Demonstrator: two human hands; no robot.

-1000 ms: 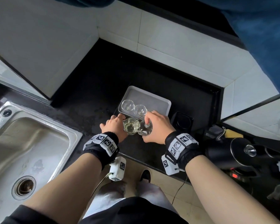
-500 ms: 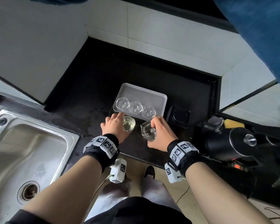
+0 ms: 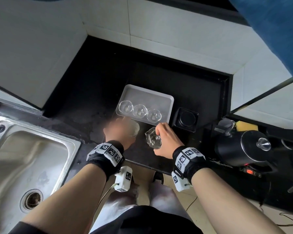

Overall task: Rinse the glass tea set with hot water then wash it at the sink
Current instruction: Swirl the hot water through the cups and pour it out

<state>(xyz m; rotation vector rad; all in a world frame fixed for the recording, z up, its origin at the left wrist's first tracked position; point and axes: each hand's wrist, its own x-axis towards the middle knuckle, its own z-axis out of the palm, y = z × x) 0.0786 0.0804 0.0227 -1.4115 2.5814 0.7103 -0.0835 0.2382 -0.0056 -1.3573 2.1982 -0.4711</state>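
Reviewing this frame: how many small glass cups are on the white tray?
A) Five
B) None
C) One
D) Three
D: three small glass cups stand in a row along the near edge of the white tray.

The cups (image 3: pixel 139 113) are clear, the tray (image 3: pixel 147 97) white, the counter (image 3: pixel 100 81) and kettle (image 3: pixel 240 149) black, the sponge (image 3: pixel 246 127) yellow
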